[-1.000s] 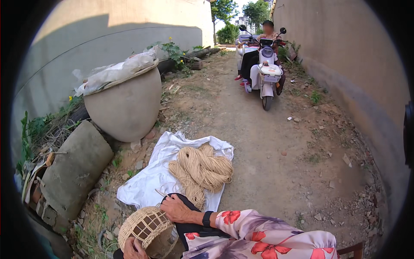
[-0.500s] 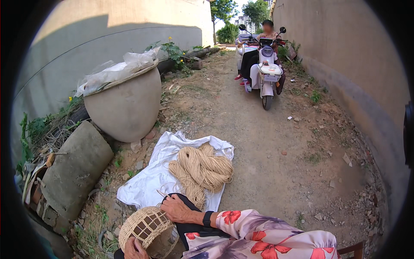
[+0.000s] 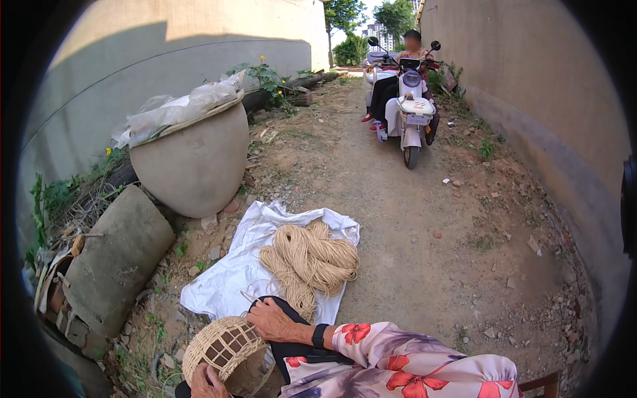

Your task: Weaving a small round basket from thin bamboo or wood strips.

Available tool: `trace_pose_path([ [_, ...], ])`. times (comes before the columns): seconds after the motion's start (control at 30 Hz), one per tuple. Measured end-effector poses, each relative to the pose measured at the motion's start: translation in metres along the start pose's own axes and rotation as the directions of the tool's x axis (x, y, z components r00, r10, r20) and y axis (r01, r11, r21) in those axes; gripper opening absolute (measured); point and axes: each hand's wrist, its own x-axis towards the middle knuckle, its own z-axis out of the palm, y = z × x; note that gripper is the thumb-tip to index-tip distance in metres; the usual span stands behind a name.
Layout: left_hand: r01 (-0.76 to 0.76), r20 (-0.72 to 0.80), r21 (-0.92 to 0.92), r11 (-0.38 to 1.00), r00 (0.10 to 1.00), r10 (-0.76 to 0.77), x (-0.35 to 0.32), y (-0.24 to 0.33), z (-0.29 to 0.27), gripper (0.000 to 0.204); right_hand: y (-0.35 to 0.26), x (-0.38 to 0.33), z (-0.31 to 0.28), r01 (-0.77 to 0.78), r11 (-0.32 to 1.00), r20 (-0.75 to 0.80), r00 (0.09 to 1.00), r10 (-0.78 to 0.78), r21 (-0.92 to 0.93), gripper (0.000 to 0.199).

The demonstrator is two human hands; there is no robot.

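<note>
A woven straw basket (image 3: 229, 324) with an open lattice band lies tilted on my lap at the lower left. My left hand (image 3: 208, 382) is closed on its near edge, thumb over the weave; part of this hand is cut off by the frame's bottom. At the basket's far right side, my right hand (image 3: 275, 322) has its fingers curled together, and a thin straw cord stands out by the fingertips. Its grip is partly hidden. Just beyond lie thick skeins of straw cord (image 3: 317, 257) on a white plastic sheet (image 3: 247, 247).
A large clay vat (image 3: 192, 162) topped with plastic film leans at the left, near a curved concrete piece (image 3: 119, 259). Walls line both sides of the dirt lane (image 3: 398, 245). Up the lane, a person (image 3: 413, 50) sits on a white electric scooter (image 3: 413, 109) facing me.
My hands and the basket stay nearly in place. By my right fingertips, the cord has shifted slightly. The person on the scooter has moved a little.
</note>
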Motion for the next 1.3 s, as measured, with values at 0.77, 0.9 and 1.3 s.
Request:
trace_pose_path([
  [0.77,0.024,-0.015,0.006,1.0,1.0,-0.024,0.0,-0.001,0.004,0.031,0.001,-0.001,0.003,-0.008,1.0,0.003,1.0,0.008,0.011,0.022],
  [0.9,-0.001,-0.033,0.033,0.999,0.999,0.002,-0.001,-0.005,0.007,0.032,0.001,0.0,0.001,-0.005,1.0,-0.002,1.0,0.005,0.017,0.023],
  [1.3,0.136,0.177,-0.187,0.973,0.979,-0.103,0.006,0.009,-0.015,0.023,0.001,0.0,-0.006,-0.053,0.998,-0.015,0.999,0.052,-0.046,0.029],
])
